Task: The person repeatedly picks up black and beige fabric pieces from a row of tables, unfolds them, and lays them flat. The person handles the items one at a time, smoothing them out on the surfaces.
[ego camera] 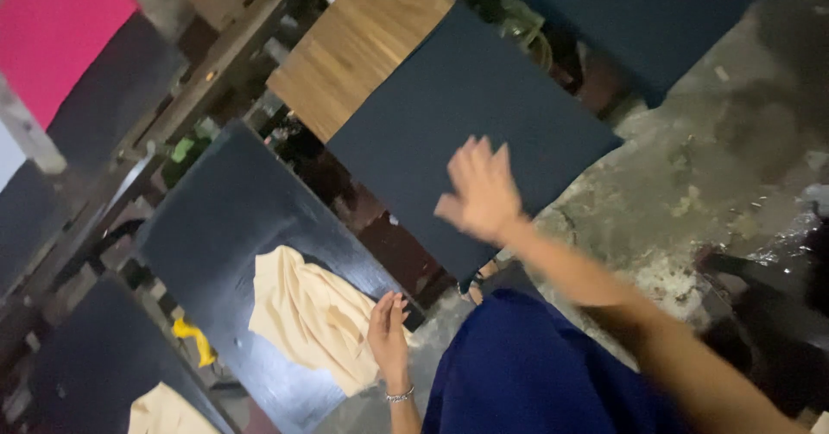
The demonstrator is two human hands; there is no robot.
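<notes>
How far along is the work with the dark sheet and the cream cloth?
Looks done: one dark sheet lies flat over the wooden table. In hand: the right hand, fingers spread and blurred, is over that sheet's near edge; the left hand rests open at the cream cloth. Left: the cloth sits crumpled on the black board.

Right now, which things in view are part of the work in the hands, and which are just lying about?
In hand:
- right hand, open over the dark sheet
- left hand, resting at the cream cloth on the black board

Lying about:
- wooden panel
- pink sheet
- yellow rag
- second cream cloth
</notes>
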